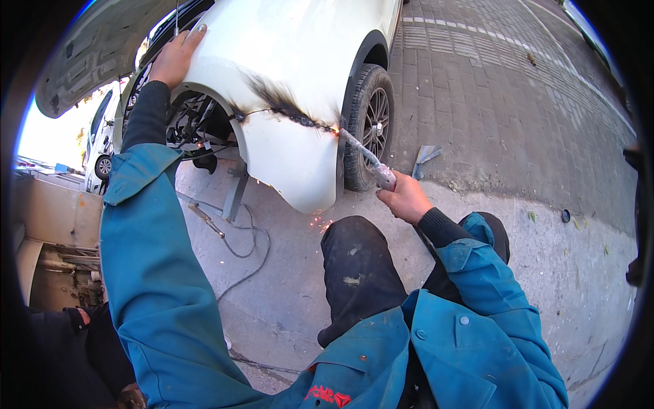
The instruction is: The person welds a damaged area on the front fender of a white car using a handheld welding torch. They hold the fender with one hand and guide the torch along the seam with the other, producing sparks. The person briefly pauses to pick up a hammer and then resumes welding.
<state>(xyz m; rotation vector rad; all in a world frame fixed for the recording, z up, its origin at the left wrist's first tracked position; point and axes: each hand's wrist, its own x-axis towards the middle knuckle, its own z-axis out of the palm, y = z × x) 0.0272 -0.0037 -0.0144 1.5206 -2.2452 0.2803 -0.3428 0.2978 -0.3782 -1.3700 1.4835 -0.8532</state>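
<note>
My right hand is wrapped round the handle of a torch with a pale, worn grip and a bent neck. Its tip meets the right edge of a white car's body panel, where an orange glow shows and sparks drop below. A black, scorched line crosses the panel from the wheel arch to that edge, with sooty streaks above it. At the upper left, my left hand grips the panel's top edge beside the open engine bay; part of its fingers is hidden.
A wheel stands just right of the panel. Under the arch is a grey metal support. A cable and a metal-ended tool lie on the concrete. The raised hood hangs at upper left; someone in dark clothes is at lower left.
</note>
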